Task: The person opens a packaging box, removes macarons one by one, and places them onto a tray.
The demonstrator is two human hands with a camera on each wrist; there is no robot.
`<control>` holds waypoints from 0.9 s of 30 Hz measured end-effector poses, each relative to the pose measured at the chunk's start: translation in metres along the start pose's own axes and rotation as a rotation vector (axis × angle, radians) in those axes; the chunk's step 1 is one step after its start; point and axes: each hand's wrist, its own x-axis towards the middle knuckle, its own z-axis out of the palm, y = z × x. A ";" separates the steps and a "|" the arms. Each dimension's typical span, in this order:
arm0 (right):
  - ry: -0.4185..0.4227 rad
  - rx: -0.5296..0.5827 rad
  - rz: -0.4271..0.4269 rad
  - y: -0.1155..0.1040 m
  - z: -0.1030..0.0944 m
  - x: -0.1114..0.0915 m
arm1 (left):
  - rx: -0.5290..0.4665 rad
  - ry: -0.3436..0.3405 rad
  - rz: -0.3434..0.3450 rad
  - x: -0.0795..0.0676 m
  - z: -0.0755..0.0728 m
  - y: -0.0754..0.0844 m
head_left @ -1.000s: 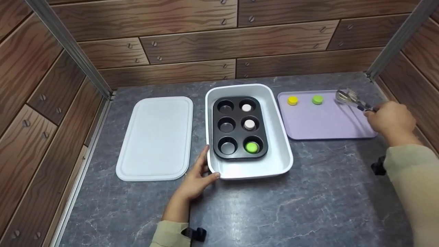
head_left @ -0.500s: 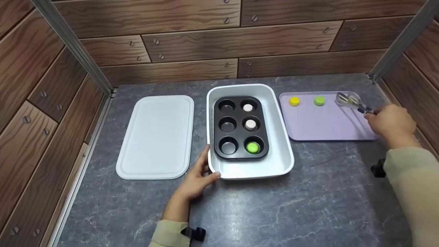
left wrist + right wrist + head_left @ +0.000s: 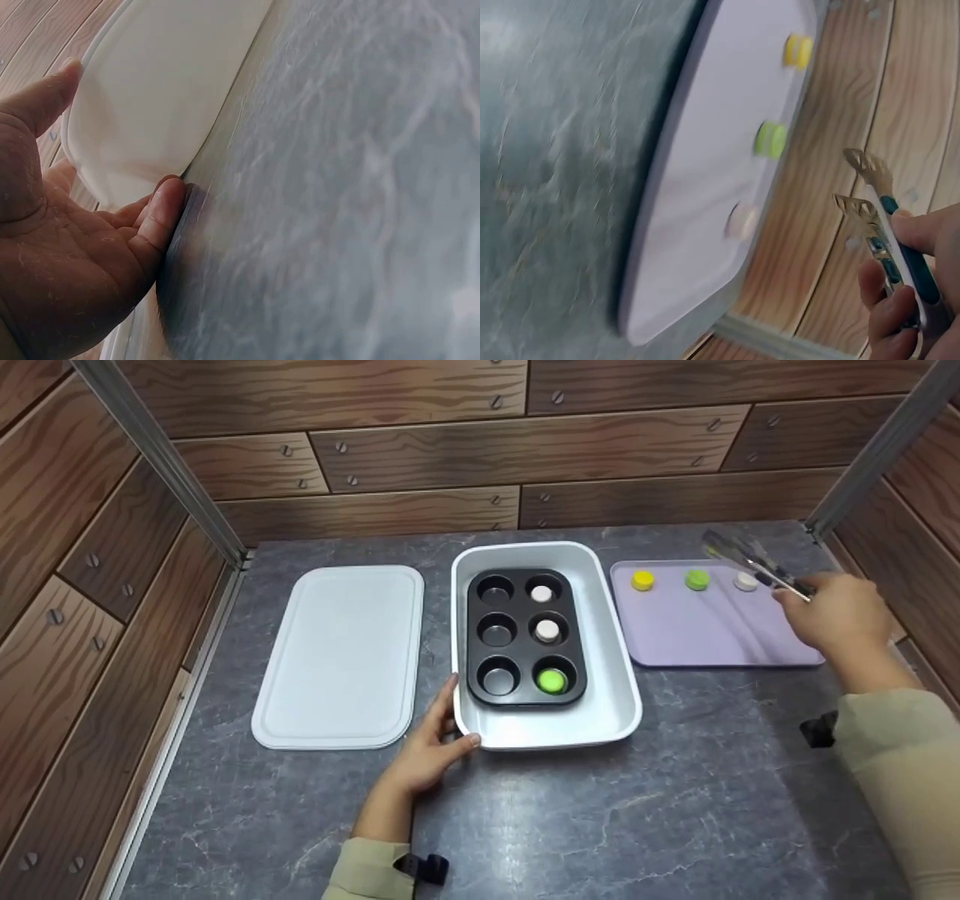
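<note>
My left hand [image 3: 427, 750] rests against the near left corner of a deep white baking dish [image 3: 517, 731], thumb and fingers extended along its wall. Inside that dish lies a black muffin tin [image 3: 517, 652]; its right column holds two white macarons [image 3: 547, 631] and a green macaron [image 3: 552, 681]. My right hand [image 3: 844, 615] grips metal tongs [image 3: 742, 556] above the back right of a lilac tray [image 3: 705, 637]. The tongs' tips are apart with nothing between them, seen clearly in the right wrist view. On the tray sit a yellow macaron [image 3: 798, 52], a green macaron [image 3: 770, 140] and a white macaron [image 3: 741, 221].
To the left of the dish, a white rectangular lid [image 3: 341, 656] lies flat on the grey marbled table [image 3: 600, 825]. Wood-patterned walls [image 3: 420, 450] with metal corner posts [image 3: 150, 450] enclose the back and sides.
The tongs have risen and shifted left, away from the tray's back right, leaving a white macaron visible there. My left hand stays at the dish.
</note>
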 end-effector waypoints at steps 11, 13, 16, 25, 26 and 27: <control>0.224 0.107 -0.252 -0.052 0.004 -0.027 | -0.031 -0.006 -0.012 0.001 0.000 0.001; 0.208 0.125 -0.285 -0.057 0.004 -0.031 | -0.032 -0.006 -0.013 0.001 0.001 0.001; 0.166 0.131 -0.324 -0.064 0.003 -0.039 | -0.036 -0.007 -0.015 0.001 0.001 0.002; 0.091 0.152 -0.372 -0.072 0.014 -0.055 | -0.037 -0.009 -0.021 0.001 0.001 0.002; 0.087 0.157 -0.379 -0.073 0.015 -0.057 | -0.034 -0.010 -0.022 0.001 0.000 0.002; 0.081 0.165 -0.384 -0.073 0.017 -0.058 | -0.030 -0.009 -0.022 0.001 0.000 0.002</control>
